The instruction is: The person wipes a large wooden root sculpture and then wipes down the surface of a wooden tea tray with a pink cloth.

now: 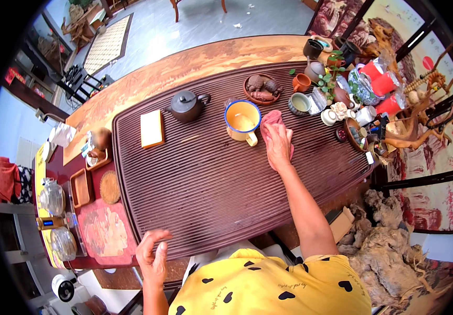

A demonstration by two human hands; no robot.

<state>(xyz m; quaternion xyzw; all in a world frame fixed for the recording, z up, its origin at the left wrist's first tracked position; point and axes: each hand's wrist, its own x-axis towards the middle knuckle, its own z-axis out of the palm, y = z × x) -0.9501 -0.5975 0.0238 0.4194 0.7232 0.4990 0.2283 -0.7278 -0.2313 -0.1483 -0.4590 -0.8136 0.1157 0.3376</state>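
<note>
My right hand (278,143) grips a pink cloth (272,117) against the ridged dark brown tea tray (200,173). Just left of the cloth stands a yellow enamel mug (233,133) with a blue rim, its handle toward me. Near the tray's front left edge, my left hand (153,255) hovers with fingers apart and nothing in it. A dark teapot (186,106) sits on the far left part of the tray, beside an upright-edged cream and orange block (152,129). Behind the mug is a round brown dish (247,97) of dark figurines.
Cups, a small green-white bowl (300,104), a potted plant (332,79) and red packets (384,84) crowd the tray's right end, beside branching driftwood (420,134). On the left side surface are glass kettles (53,198), a wooden box (81,188) and a round woven mat (110,187).
</note>
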